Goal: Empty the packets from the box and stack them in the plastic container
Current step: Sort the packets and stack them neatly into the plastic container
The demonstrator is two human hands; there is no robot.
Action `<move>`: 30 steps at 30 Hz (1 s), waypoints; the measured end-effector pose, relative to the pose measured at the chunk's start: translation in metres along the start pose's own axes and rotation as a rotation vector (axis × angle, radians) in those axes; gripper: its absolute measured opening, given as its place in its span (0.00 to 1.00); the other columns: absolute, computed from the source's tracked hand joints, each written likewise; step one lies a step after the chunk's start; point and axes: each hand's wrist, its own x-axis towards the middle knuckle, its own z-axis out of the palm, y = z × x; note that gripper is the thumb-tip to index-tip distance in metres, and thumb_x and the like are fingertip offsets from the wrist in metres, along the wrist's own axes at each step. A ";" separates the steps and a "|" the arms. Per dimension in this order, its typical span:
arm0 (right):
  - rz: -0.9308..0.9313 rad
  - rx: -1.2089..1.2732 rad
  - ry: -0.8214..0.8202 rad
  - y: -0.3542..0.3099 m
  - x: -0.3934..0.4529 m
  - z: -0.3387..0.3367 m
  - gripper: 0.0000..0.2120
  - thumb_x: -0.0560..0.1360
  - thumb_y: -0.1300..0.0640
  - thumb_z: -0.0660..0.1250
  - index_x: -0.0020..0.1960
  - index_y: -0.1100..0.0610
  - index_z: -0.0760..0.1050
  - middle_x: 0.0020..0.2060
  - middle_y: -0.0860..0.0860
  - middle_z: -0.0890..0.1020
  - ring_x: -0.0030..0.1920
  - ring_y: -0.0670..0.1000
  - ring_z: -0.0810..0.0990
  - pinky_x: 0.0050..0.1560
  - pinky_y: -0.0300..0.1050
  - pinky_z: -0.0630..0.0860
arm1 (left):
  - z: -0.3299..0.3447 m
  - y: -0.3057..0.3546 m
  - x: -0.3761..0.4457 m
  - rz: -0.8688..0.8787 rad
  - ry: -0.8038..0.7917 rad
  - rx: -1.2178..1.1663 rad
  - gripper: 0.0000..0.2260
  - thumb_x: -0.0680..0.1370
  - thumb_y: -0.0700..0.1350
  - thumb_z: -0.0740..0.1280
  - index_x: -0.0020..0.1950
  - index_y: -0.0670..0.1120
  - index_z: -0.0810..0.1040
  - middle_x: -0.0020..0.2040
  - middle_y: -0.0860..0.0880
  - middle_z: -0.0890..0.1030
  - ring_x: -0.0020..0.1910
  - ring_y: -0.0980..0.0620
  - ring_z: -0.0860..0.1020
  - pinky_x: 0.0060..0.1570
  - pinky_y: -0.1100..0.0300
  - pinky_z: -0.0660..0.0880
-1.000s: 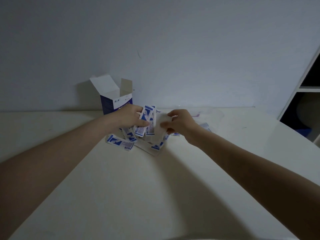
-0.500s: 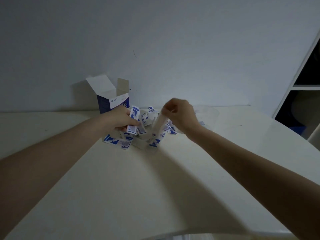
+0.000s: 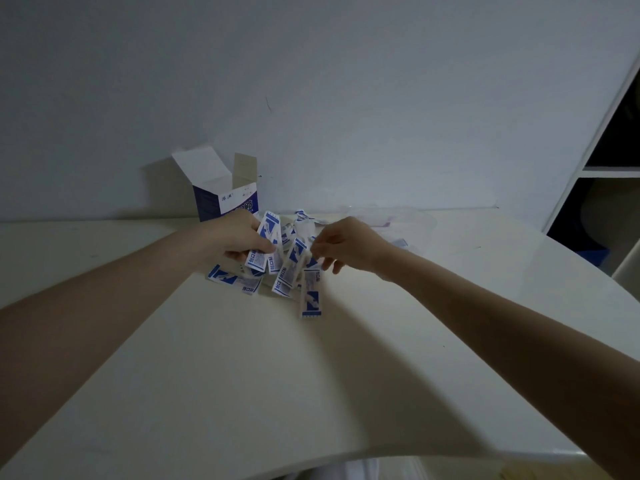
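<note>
Status: blue-and-white cardboard box [image 3: 227, 199] stands open against the wall, apparently emptied. Small blue-and-white paper packets [image 3: 235, 280] are loose in a heap on the white table [image 3: 242, 375], between my hands. My left hand [image 3: 235, 239] has thumb and fingers clamped on a few packets. My right hand [image 3: 349, 245] pinches one strip [image 3: 309, 289] that dangles. Clear plastic container [image 3: 398, 220] sits just behind my right hand, faint; can't tell what's in it. Stacking looks mostly undone. White shelf unit [image 3: 602, 150] stands far right. Nothing blocks the reach; the tangled heap is the slowdown.
</note>
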 end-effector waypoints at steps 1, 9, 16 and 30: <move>-0.032 -0.038 -0.021 -0.003 -0.001 0.003 0.12 0.75 0.65 0.65 0.58 0.64 0.75 0.57 0.61 0.80 0.46 0.56 0.82 0.31 0.30 0.76 | 0.000 -0.001 0.000 -0.003 -0.002 -0.001 0.17 0.75 0.41 0.69 0.30 0.45 0.65 0.16 0.53 0.69 0.15 0.57 0.67 0.15 0.70 0.63; -0.308 -0.605 -0.201 -0.014 0.009 0.025 0.12 0.74 0.64 0.64 0.57 0.58 0.75 0.57 0.54 0.76 0.51 0.50 0.75 0.45 0.37 0.67 | 0.009 -0.007 -0.001 -0.026 -0.121 0.065 0.13 0.75 0.41 0.69 0.32 0.44 0.70 0.25 0.49 0.72 0.15 0.59 0.69 0.16 0.70 0.63; -0.260 -0.574 -0.222 -0.012 0.013 0.017 0.13 0.74 0.65 0.64 0.58 0.58 0.75 0.54 0.51 0.76 0.48 0.49 0.73 0.41 0.34 0.68 | 0.004 -0.010 0.002 -0.030 -0.082 0.138 0.16 0.74 0.44 0.70 0.31 0.45 0.67 0.25 0.49 0.72 0.22 0.55 0.70 0.24 0.65 0.68; -0.229 -0.341 -0.008 -0.031 0.009 -0.017 0.11 0.76 0.58 0.64 0.52 0.64 0.80 0.36 0.50 0.76 0.34 0.48 0.73 0.28 0.27 0.65 | 0.005 -0.012 0.002 0.051 -0.190 -0.008 0.06 0.75 0.44 0.69 0.40 0.45 0.76 0.25 0.53 0.74 0.20 0.60 0.71 0.20 0.69 0.67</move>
